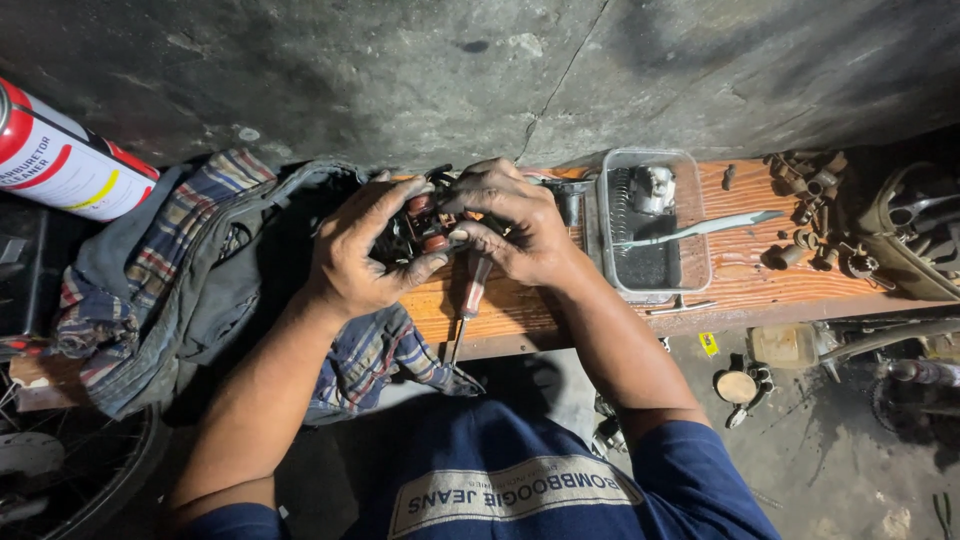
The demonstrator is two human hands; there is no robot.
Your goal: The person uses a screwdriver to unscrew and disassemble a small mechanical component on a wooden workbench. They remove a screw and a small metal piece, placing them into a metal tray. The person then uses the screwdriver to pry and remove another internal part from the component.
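The small dark part is mostly covered by the fingers of both hands, so its shape cannot be told. Just below it, the screwdriver loses its upper end under the right hand. Left of the part, the spray can is cut by the picture's left edge. Far right of it, the fittings on the tabletop are too small to tell apart, and the corner beyond is dark.

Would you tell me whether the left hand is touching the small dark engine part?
Touching: the head view shows the left hand wrapped around the engine part.
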